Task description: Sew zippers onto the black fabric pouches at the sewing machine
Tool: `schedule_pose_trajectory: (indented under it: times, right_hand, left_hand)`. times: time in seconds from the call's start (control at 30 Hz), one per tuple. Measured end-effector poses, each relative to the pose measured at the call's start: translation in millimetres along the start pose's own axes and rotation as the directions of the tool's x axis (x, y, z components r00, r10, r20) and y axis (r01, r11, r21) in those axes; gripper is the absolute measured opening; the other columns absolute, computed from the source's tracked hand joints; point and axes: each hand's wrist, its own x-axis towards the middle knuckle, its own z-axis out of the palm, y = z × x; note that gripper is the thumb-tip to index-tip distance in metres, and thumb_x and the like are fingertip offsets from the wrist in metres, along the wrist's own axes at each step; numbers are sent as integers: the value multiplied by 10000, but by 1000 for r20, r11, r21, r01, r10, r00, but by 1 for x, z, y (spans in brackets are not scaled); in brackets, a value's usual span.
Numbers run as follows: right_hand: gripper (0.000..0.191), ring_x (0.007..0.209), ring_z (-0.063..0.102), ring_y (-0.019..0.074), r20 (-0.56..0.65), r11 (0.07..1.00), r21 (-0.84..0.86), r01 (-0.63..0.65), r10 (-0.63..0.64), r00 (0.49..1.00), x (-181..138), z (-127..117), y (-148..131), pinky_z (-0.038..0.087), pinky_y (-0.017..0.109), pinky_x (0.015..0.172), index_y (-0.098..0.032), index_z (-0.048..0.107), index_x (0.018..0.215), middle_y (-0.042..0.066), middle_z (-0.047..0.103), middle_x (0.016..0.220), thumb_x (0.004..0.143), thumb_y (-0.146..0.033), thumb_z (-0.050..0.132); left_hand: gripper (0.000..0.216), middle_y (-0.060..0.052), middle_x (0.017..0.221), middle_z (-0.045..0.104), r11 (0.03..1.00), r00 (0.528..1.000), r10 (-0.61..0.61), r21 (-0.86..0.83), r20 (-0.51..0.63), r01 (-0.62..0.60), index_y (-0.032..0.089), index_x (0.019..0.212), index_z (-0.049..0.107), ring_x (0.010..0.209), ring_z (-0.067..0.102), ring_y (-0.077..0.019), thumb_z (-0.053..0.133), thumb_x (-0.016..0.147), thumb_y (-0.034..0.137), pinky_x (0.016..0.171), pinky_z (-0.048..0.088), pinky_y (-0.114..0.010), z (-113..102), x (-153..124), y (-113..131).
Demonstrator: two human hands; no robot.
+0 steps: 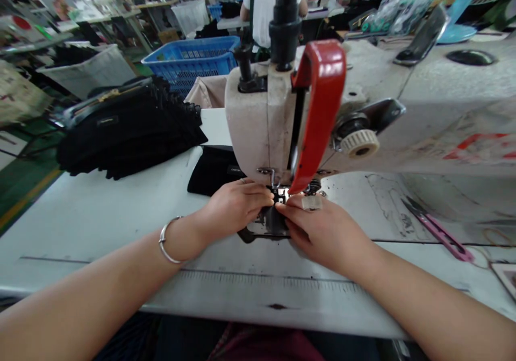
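Observation:
My left hand (242,202), with a bracelet at the wrist, presses its closed fingertips on a black fabric piece (212,170) at the needle of the sewing machine (253,119). The piece lies flat behind that hand and carries a small label. Close on the right, my right hand (322,226) has its fingers bent together, the tips almost meeting those of the left by the presser foot (280,194). A pale band wraps one right finger. The dark fabric between the fingertips is partly hidden by them.
A stack of black fabric pieces (129,129) with a zipper on top lies at the left. Pink-handled thread snips (443,237) rest at the right. Behind the table (100,210) are a blue plastic basket (189,54) and another person (262,11).

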Motion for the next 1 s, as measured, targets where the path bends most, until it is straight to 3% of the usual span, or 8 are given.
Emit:
schedule_pose_trajectory:
  times: [0.3,0.5,0.67,0.83,1.0]
  right_hand:
    - [252,956,588,261,-11,1000,-20,18,-18,1000,-2,2,0,511,415,867,-140,682,1070,74,656,1028,896,-140,500]
    - [243,923,589,256,-5,999,-40,8,-8,1000,1,3,0,507,418,845,-150,681,1079,68,658,1013,910,-164,508]
    - [241,916,585,253,-24,1000,-8,1,-1,1000,-3,3,1,511,415,833,-159,687,1085,78,661,992,928,-187,507]
    - [324,969,576,258,-72,998,32,45,-43,997,-8,1,2,522,417,849,-156,635,1206,94,657,1039,903,-138,524]
    - [332,989,586,270,-22,996,-10,90,-90,996,-8,1,1,520,455,877,-135,647,1187,107,653,1030,876,-118,535]
  left_hand:
    - [220,-11,1008,750,995,996,-68,63,-59,72,224,981,738,915,698,-177,541,909,158,838,563,-299,10,0,-14]
    - [241,-11,1035,748,996,995,-79,47,-58,82,231,991,743,966,690,-187,546,892,132,881,551,-318,11,0,-14]
    - [198,-38,1003,743,984,983,-155,108,94,144,205,977,738,948,681,-232,555,903,181,861,550,-372,-9,11,5]
    - [180,-41,1037,708,996,939,-90,39,332,82,190,1021,714,975,656,-215,583,897,197,933,520,-381,-29,14,21]
    - [273,-84,1209,628,994,962,-100,-23,254,110,178,1163,652,1204,548,-255,572,916,258,1041,465,-429,-23,-7,26]
